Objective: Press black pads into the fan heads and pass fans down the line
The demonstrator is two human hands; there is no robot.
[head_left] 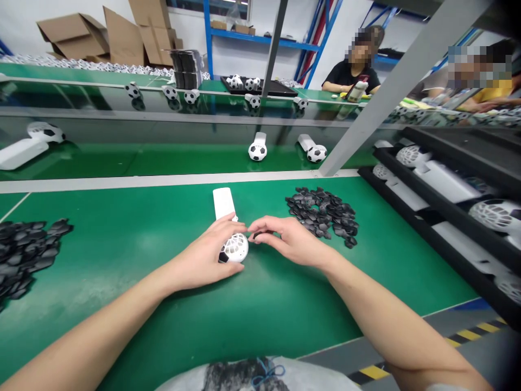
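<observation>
wht ball-head unit [236, 250] flat on grn bench [195, 326], handle to 12 o'clk | L hand [209, 247] at ball's 9, fingers+thumb clamped round it | R hand [291, 239] at 3, thumb+index pinching blk pc [256, 235], contact w/ ball unclear | blk pcs pile [323, 217] at 2, 2nd pile [26, 255] at 9 | blk trays [468, 149] at 2-3

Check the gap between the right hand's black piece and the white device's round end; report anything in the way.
Nothing visible stands between the black piece in the right hand and the near side of the white device. The left hand covers only its opposite side.
</observation>
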